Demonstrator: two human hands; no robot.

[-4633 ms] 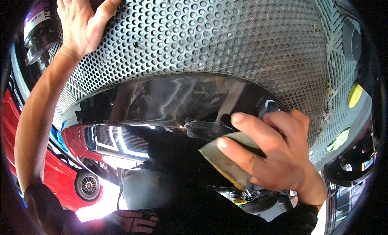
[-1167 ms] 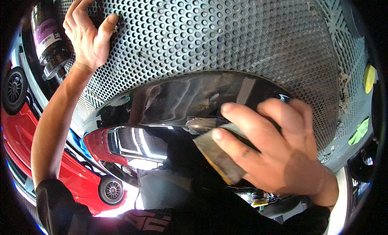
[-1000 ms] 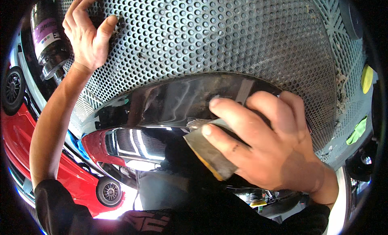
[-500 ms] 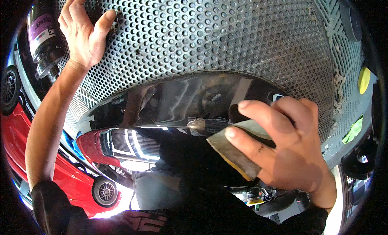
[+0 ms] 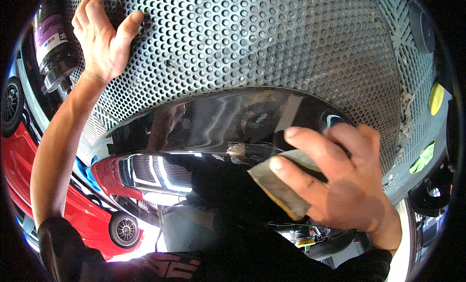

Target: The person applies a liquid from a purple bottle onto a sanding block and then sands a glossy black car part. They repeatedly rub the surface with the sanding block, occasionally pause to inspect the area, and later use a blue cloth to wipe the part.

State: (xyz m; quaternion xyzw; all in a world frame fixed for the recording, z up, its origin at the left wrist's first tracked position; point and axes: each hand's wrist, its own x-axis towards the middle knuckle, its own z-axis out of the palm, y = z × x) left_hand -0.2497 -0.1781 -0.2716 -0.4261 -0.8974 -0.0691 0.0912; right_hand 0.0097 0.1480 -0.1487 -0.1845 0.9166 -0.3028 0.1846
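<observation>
"Holding anything, that right hand (image 5: 344, 180) at the right end of the black panel (image 5: 213, 124)?"

"Yes, its fingers are closed on a grey pad (image 5: 286, 182) with a yellowish lower edge. One digit lies along the pad's face, and another reaches past its far edge."

"Is the pad touching the black panel?"

"I can't tell. It's over the panel's right half, just right of a pale scuffed patch (image 5: 242, 151) on the gloss."

"And the left hand (image 5: 104, 44)?"

"Beyond the black panel and to its left, over a perforated grey sheet (image 5: 242, 39). The thumb stands well apart from the fingers, which are partly bent and run to the top edge of the view."

"What else is around?"

"Left of the black panel, a dark bottle (image 5: 51, 37) with a purple-and-white label and a red car (image 5: 68, 211). Well to its right, a yellow oval piece (image 5: 436, 98) and a light green cloth (image 5: 423, 157)."
</observation>
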